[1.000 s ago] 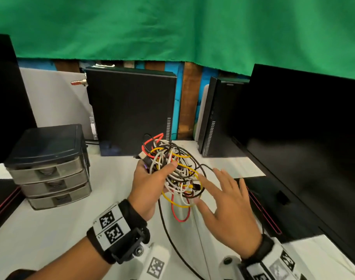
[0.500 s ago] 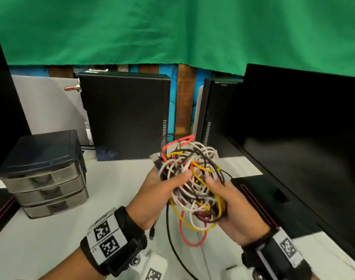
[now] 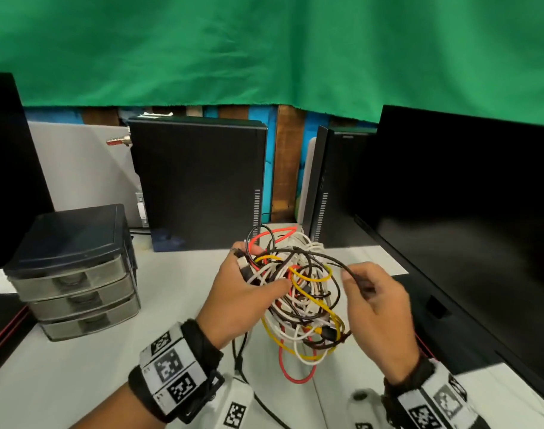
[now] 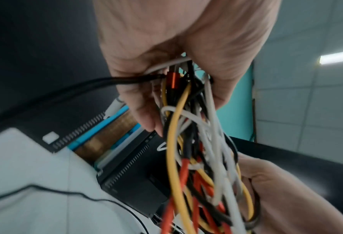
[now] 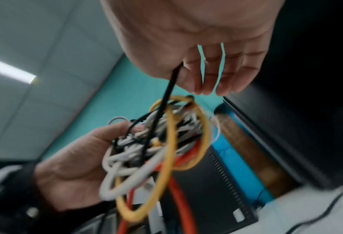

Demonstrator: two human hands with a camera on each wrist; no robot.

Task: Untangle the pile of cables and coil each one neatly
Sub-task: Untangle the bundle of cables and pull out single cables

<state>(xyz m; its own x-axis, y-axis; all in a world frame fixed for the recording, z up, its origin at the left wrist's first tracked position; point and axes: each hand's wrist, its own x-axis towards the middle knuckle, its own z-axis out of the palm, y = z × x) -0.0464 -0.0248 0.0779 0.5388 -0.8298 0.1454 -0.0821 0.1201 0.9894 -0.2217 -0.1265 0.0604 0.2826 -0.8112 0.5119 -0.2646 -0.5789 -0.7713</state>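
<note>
Cable tangle (image 3: 298, 292) btwn L hand (image 3: 242, 298), R hand (image 3: 376, 308).

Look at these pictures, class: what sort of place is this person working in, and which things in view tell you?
Probably an office or computer workroom: a white desk carries upright black computer cases, a dark monitor and a small drawer unit.

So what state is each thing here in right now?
Cable pile: tangled, held above the table.
Black cable: one strand drawn out to the right.
Left hand: grips the pile.
Right hand: pinches the black cable.
Drawer unit: drawers closed.
</note>
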